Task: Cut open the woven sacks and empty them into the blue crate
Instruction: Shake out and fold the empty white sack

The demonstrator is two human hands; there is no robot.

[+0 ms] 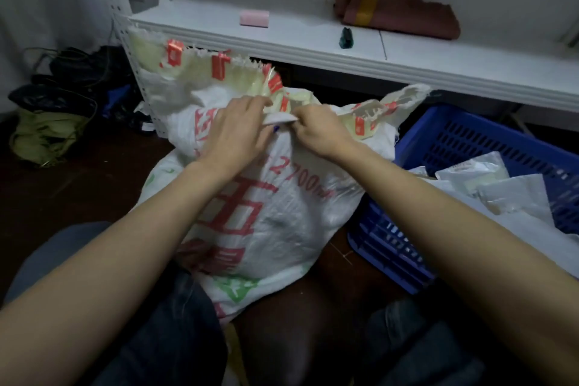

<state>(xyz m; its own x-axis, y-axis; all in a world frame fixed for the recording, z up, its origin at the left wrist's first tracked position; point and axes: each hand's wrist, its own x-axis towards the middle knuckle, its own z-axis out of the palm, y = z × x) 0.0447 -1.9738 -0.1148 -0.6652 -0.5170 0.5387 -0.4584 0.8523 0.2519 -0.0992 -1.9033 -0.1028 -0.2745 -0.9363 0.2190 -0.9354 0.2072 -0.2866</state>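
Head view: the white woven plastic sack with red print (257, 207) is stood mouth-up on the dark floor (78, 197), close in front of the person and just beside the blue slatted plastic crate (470, 141) on its right. This is probably so the contents can be tipped across with little carry.

The top seam is already opened. A frayed edge with yellowish tape and red marks is flapped up.

The left hand (241, 125) and right hand (318, 131) are met at mid-mouth, fingers curled on the sack's rim, apparently to pull the opening wider.

A small blue tip (276, 128) is seen under the left hand and cannot be identified.

The sack is bulged and judged still full, its fabric crinkled and glossy. White flat packets (501, 188) are already lying in the crate.
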